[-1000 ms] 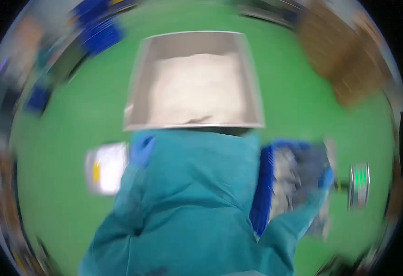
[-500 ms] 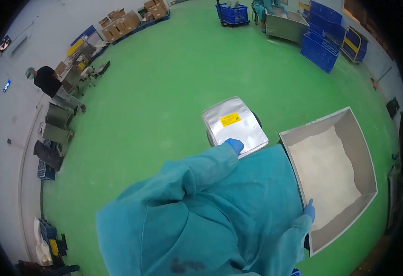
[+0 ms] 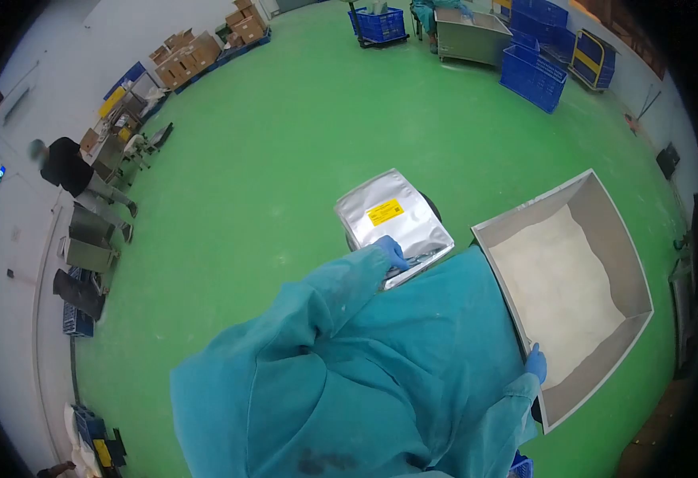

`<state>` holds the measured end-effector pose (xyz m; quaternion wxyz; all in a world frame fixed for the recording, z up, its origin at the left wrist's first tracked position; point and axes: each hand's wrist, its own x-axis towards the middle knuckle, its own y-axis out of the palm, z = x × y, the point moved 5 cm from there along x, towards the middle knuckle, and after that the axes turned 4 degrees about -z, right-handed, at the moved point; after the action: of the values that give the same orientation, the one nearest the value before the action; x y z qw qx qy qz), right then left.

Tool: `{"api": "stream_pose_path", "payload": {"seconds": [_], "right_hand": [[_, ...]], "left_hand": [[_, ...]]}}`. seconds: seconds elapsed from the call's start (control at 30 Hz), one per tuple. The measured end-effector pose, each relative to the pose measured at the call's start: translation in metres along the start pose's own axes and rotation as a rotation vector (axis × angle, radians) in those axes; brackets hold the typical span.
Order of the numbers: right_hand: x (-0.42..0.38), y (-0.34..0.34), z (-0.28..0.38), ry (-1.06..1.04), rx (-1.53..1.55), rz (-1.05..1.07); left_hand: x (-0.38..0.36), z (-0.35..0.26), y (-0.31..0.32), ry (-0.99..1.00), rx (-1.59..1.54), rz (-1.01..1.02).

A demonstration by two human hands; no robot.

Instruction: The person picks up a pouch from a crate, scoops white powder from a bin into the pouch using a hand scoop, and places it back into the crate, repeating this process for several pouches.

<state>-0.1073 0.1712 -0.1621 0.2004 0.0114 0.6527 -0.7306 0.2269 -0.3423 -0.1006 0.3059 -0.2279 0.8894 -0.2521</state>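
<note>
My left hand (image 3: 393,253), in a blue glove, is closed at the near edge of a silver foil bag (image 3: 413,219) with a yellow label (image 3: 386,212). The foil is creased beside the fingers. The bag lies flat on a round dark support, mostly hidden beneath it. My right hand (image 3: 535,364), also gloved in blue, rests at the near left rim of a large metal bin (image 3: 621,239), its fingers closed; whatever they may hold is too small to make out. Pale powder (image 3: 556,295) covers the bin's bottom.
A person (image 3: 66,166) in a dark top stands at the left by metal tables. Cardboard boxes (image 3: 190,60) sit on a pallet at the back left. At the back right are blue crates (image 3: 532,78), a metal bin (image 3: 470,41) and another person in teal (image 3: 425,16).
My left hand has shifted slightly toward the bag's near edge, where the foil is now creased. The camera view has turned a little. The person at the left has changed posture.
</note>
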Motion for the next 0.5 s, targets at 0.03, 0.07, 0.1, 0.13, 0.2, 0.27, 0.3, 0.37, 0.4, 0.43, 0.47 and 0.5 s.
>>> {"api": "stream_pose_path", "payload": {"seconds": [0.03, 0.07, 0.1, 0.13, 0.2, 0.27, 0.3, 0.37, 0.4, 0.43, 0.47, 0.5], "right_hand": [[-0.003, -0.009, 0.003, 0.065, 0.068, 0.015], [-0.014, -0.024, 0.013, 0.128, 0.136, 0.032], [-0.024, -0.034, 0.02, 0.19, 0.204, 0.049], [-0.031, -0.044, 0.025, 0.181, 0.18, -0.067], [-0.045, -0.064, 0.031, 0.173, 0.132, -0.302], [-0.069, -0.087, 0.05, 0.115, -0.005, -0.69], [-0.085, -0.096, 0.066, 0.086, -0.076, -0.88], [-0.112, -0.122, 0.13, -0.118, 0.766, -0.672], [-0.13, -0.128, 0.172, -0.178, 1.119, -0.353], [-0.146, -0.134, 0.214, -0.225, 1.455, -0.032], [-0.15, -0.133, 0.239, -0.183, 1.466, 0.006], [-0.144, -0.13, 0.242, -0.195, 1.281, 0.017]], "left_hand": [[-0.003, -0.007, -0.005, -0.041, -0.017, -0.002], [-0.015, -0.021, -0.015, -0.086, -0.034, -0.003], [-0.021, -0.027, -0.025, -0.13, -0.051, -0.006], [0.003, -0.006, -0.028, -0.027, -0.048, 0.018], [0.031, 0.011, -0.053, -0.046, -0.196, -0.153], [0.028, -0.024, -0.064, 0.039, -0.289, -0.185], [-0.004, -0.086, -0.073, 0.13, -0.302, -0.133], [-0.036, -0.161, -0.052, 0.26, -0.058, -0.008], [-0.113, -0.246, -0.05, 0.291, 0.178, 0.053], [-0.124, -0.276, -0.027, 0.457, 0.309, 0.096], [-0.121, -0.285, -0.006, 0.559, 0.379, 0.097], [-0.116, -0.286, 0.015, 0.633, 0.423, 0.098]]}}
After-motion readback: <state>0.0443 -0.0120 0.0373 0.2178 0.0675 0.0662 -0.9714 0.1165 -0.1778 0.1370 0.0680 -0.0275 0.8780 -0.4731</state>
